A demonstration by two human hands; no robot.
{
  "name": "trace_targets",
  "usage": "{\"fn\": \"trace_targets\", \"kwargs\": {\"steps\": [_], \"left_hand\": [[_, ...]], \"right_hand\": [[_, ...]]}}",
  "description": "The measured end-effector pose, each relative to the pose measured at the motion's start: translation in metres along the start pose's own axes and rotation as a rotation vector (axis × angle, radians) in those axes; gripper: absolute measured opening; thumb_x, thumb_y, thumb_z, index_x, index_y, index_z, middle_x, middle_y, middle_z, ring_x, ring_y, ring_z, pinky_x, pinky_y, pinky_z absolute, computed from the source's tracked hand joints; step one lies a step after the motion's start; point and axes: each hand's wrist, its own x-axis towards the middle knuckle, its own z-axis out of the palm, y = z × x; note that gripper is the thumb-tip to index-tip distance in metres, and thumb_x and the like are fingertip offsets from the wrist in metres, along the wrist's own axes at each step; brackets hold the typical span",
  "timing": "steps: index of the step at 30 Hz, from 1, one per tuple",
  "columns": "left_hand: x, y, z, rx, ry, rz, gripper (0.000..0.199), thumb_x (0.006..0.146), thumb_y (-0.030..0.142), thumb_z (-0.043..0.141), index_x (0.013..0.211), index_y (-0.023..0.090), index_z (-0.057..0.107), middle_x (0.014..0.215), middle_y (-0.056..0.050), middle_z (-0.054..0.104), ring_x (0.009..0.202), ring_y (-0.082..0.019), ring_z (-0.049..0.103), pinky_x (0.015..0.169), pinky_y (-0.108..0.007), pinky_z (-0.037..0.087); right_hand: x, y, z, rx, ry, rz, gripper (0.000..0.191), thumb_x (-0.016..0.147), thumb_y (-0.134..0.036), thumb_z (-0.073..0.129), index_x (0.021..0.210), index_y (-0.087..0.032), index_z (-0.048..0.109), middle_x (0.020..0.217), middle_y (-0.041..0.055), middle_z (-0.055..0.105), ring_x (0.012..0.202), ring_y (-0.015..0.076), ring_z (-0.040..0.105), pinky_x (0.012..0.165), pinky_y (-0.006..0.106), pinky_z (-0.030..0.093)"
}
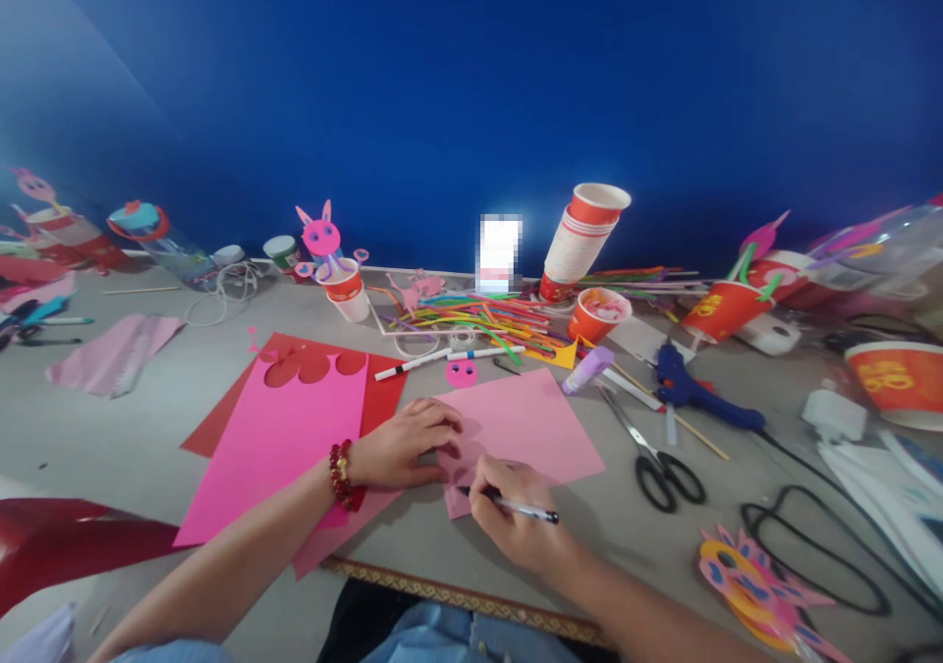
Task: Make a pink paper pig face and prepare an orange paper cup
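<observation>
My right hand (508,511) grips a marker pen (531,512) with a clear barrel and black end, its tip down at the lower left of a light pink paper sheet (530,417). Spread over the left part of that sheet is my left hand (409,439), fingers slightly bent and pressing it down, a red bead bracelet on the wrist. Under my left forearm lies a bright pink sheet (295,447) with round cutouts along its top, over red paper (384,388). Just beyond my hands is a small pink face disc (462,374) with two eyes.
Scissors (655,467) and a blue glue gun (699,393) with its cord lie on the right. A purple glue stick (587,370), colourful pipe cleaners (478,319) and a tall stack of paper cups (582,241) stand or lie farther back. A pink rabbit figure (322,236) rises from a cup.
</observation>
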Motion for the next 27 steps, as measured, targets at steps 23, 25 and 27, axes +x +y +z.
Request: {"fn": "trace_targets", "kwargs": {"steps": [23, 25, 27], "left_hand": [[-0.0002, -0.001, 0.0005, 0.003, 0.003, 0.001, 0.023, 0.086, 0.036, 0.064, 0.105, 0.024, 0.059, 0.125, -0.009, 0.056, 0.121, -0.024, 0.048, 0.105, -0.038, 0.035], [0.0, -0.0009, 0.0005, 0.003, 0.002, 0.0, 0.023, 0.086, 0.036, 0.063, 0.106, 0.024, 0.059, 0.125, -0.009, 0.056, 0.121, -0.024, 0.048, 0.105, -0.038, 0.035], [0.0003, -0.001, 0.0006, 0.001, -0.001, 0.0, 0.024, 0.087, 0.037, 0.063, 0.106, 0.023, 0.059, 0.125, -0.009, 0.056, 0.121, -0.024, 0.047, 0.105, -0.038, 0.035]], "right_hand": [[0.0, -0.0023, -0.0026, 0.004, -0.022, 0.023, 0.018, 0.077, -0.012, 0.042, 0.065, -0.023, 0.036, 0.054, -0.0047, 0.044, 0.052, 0.0127, 0.044, 0.053, 0.025, 0.028], [0.0001, -0.0027, -0.003, 0.015, -0.029, 0.027, 0.018, 0.076, -0.012, 0.042, 0.064, -0.023, 0.035, 0.054, -0.0048, 0.043, 0.051, 0.0125, 0.043, 0.052, 0.026, 0.028], [0.0002, -0.0031, -0.0033, 0.023, -0.036, 0.033, 0.019, 0.076, -0.012, 0.043, 0.063, -0.023, 0.034, 0.054, -0.0051, 0.042, 0.051, 0.0123, 0.042, 0.052, 0.026, 0.027]]}}
